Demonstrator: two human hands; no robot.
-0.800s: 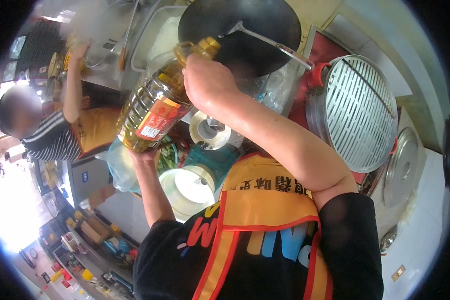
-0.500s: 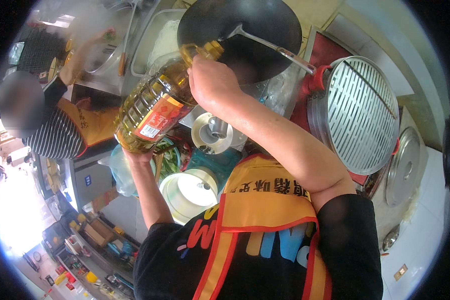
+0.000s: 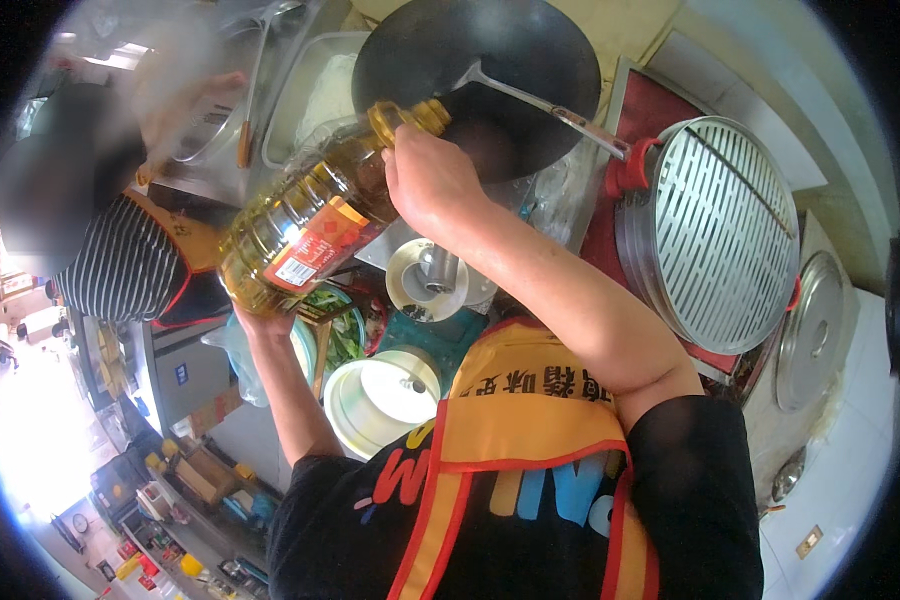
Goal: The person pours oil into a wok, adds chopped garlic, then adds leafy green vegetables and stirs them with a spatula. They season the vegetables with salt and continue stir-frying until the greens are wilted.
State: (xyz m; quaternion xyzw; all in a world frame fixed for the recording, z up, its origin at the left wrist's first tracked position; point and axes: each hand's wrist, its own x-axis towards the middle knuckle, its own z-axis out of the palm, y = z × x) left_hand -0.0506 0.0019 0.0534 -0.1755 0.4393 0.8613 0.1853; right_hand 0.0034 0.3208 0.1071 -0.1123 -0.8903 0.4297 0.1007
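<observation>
A large clear bottle of yellow oil (image 3: 305,235) with a red-orange label lies tilted across both my hands. Its mouth points over the near left rim of a black wok (image 3: 540,50). My right hand (image 3: 432,178) is wrapped around the handle near the bottle's neck. Under the bottle's base, my left hand (image 3: 262,322) bears the weight, its fingers mostly hidden behind the plastic. Whether oil is flowing cannot be made out. A metal wok spatula (image 3: 530,93) rests in the wok, its handle reaching out over the right rim.
To the right stands a big steamer pot with a slotted rack (image 3: 730,235) and red handles; a round metal lid (image 3: 810,330) leans beyond it. Below the bottle are a white bucket (image 3: 360,415) and green leaves (image 3: 345,335) in a basin. A co-worker in a striped top (image 3: 120,260) stands left.
The bottle has tipped slightly flatter, its base shifting left and its neck lowering a little. The co-worker on the left has leaned closer to the counter.
</observation>
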